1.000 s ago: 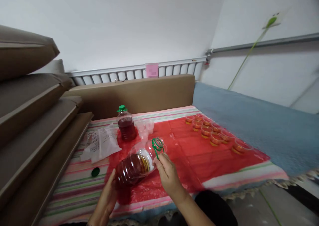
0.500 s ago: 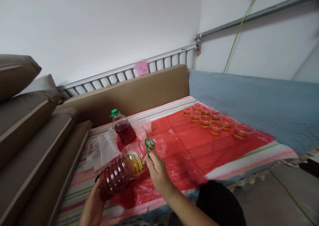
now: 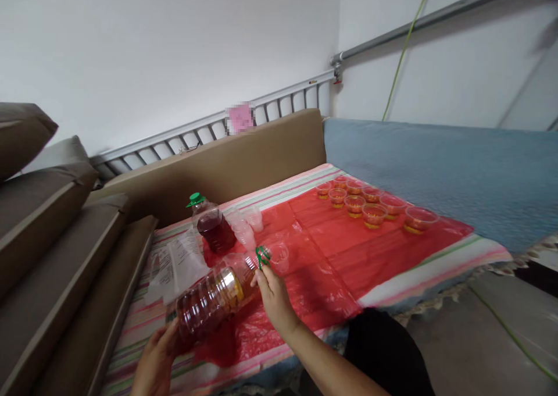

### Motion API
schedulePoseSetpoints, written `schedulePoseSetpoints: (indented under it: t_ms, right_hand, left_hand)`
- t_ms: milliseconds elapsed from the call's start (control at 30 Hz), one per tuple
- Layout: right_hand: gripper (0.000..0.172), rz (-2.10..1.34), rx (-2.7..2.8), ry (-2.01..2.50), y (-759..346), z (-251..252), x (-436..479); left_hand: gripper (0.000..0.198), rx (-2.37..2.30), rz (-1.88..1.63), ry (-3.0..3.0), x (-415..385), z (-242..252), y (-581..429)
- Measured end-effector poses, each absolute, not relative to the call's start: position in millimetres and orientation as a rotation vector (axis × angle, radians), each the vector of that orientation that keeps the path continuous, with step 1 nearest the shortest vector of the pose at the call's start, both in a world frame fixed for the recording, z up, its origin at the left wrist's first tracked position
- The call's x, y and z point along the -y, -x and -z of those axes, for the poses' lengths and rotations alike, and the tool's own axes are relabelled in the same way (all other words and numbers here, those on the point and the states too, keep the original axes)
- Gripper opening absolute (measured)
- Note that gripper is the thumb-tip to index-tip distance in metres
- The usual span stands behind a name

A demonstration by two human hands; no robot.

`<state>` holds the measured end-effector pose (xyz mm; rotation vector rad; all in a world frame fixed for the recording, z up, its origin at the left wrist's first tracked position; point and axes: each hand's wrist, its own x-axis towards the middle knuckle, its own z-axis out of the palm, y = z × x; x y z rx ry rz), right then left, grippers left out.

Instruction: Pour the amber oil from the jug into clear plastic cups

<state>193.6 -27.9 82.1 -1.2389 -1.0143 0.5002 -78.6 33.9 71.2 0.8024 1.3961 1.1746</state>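
Note:
A large clear plastic jug [image 3: 209, 304] lies tilted across both hands, its neck up and to the right. Liquid inside looks dark red low down and amber near the shoulder. My right hand [image 3: 276, 303] is closed on the green ring handle [image 3: 262, 257] at the neck. Under the jug's base, my left hand [image 3: 157, 349] grips it, some fingers hidden behind. Close to the jug's mouth stands a clear plastic cup [image 3: 279, 257], partly covered by the neck. Whether liquid is flowing into it, I cannot tell.
A second jug [image 3: 214, 227] with a green cap stands behind, beside stacked clear cups [image 3: 241, 224] and a plastic bag [image 3: 185, 259]. Several cups of amber liquid [image 3: 374, 214] sit on the red plastic sheet [image 3: 314, 250]. Cushions [image 3: 65, 256] are piled at left.
The jug's neck has shifted slightly right and down toward the clear cup, both hands moving with it. The view has shifted a little. The filled cups stay in place.

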Motion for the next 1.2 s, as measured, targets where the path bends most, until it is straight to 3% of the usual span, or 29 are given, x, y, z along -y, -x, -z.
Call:
schedulePoseSetpoints:
  t_ms: [300, 567, 1200]
  right_hand:
    - [0.046, -0.542, 0.941, 1.222, -200, -77, 21]
    - [0.049, -0.589, 0.898, 1.233, -202, -69, 16]
    - [0.047, -0.638, 0.82, 1.207, -206, -62, 10]
  left_hand:
    - [0.015, -1.413, -1.154, -0.829, -36, -77, 74]
    - [0.025, -1.462, -1.11, -0.862, -37, -92, 71]
    - [0.021, -1.49, -1.095, -0.929, -35, -110, 63]
